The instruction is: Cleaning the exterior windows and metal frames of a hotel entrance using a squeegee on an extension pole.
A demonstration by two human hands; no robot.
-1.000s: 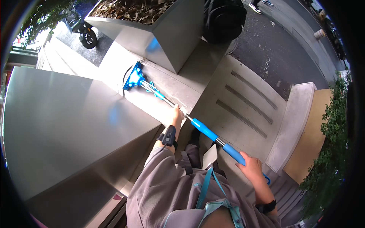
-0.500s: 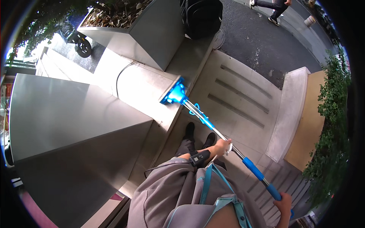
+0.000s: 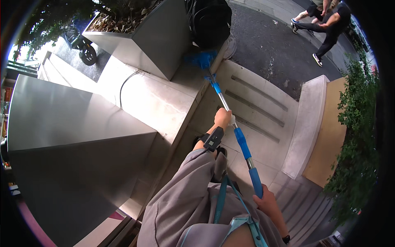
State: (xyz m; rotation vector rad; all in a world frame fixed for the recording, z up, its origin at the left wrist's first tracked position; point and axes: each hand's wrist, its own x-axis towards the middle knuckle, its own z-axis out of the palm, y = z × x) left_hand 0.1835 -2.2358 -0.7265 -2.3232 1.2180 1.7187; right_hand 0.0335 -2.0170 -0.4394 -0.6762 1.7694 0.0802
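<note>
A big grey metal box (image 3: 82, 119) fills the left side, and a pale stone ledge (image 3: 160, 107) runs from beside it up past a metal planter (image 3: 154, 47) holding dry leaves. The long-handled mop (image 3: 222, 100) slants across the ledge's edge, its pole reaching from near the person's body to the shaded strip beside the planter. A black backpack (image 3: 209, 24) sits at the far end of that strip, probably set there to keep it off the ground. The blue mop head (image 3: 201, 59), blurred, is over the strip between planter and backpack; whether it touches either, I cannot tell. The left hand (image 3: 223, 117) is curled round the metal tube, just beside a white fitting, while the right hand (image 3: 266, 201) wraps the blue grip near the pole's end — a wide spacing that likely lets one hand steer and the other push or pull. A thin dark cable (image 3: 123, 84) loops on the sunlit stone, apart from the mop. Half a second ago the head was nearer, at the ledge's sunlit edge, and the right hand was farther out to the right; now the head is farther off, the pole stands steeper in view — and both hands keep their hold.
</note>
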